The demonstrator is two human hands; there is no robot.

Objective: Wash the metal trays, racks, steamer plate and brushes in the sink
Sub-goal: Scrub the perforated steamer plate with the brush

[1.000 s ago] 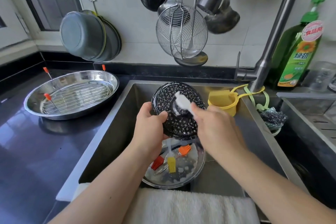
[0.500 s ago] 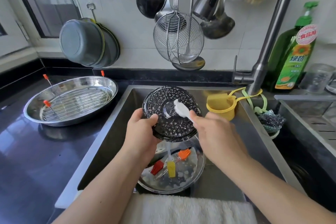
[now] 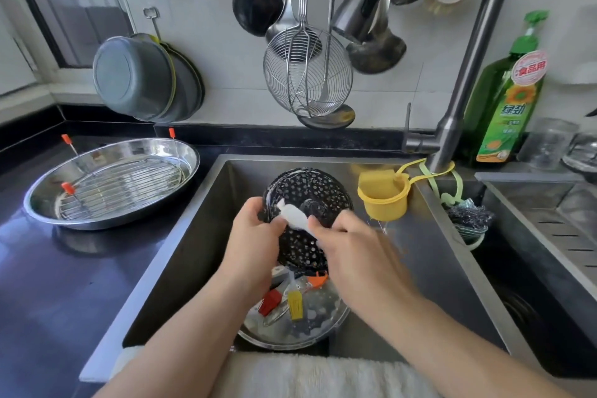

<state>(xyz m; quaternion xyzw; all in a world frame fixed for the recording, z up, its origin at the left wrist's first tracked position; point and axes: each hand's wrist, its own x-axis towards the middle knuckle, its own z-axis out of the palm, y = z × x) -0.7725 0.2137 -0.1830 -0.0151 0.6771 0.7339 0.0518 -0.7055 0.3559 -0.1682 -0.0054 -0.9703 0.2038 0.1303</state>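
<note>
Over the sink [image 3: 193, 236], my left hand [image 3: 255, 233] grips the left rim of a perforated steamer plate [image 3: 310, 200], held tilted and upright. My right hand [image 3: 352, 245] holds a white brush [image 3: 292, 215] whose head presses on the plate's face near its left side. Below them, a round metal tray [image 3: 303, 326] lies in the sink with suds and a red brush [image 3: 269, 302], a yellow brush [image 3: 295, 304] and an orange brush [image 3: 318, 279]. An oval metal tray [image 3: 109, 216] holding a wire rack [image 3: 122, 187] with orange-tipped handles sits on the dark counter at left.
The faucet [image 3: 458, 100] rises at the sink's back right, its spray head overhead. A yellow cup [image 3: 384, 200] hangs on the sink's right wall beside a scrubber [image 3: 468, 216]. A green soap bottle [image 3: 507, 100] stands behind. Ladles and a wire skimmer [image 3: 307, 74] hang on the wall. A white towel [image 3: 323, 375] lies along the front edge.
The white brush has slid from the plate's centre toward its left side, close to my left thumb. The plate has tipped a little and my right hand is blurred with motion.
</note>
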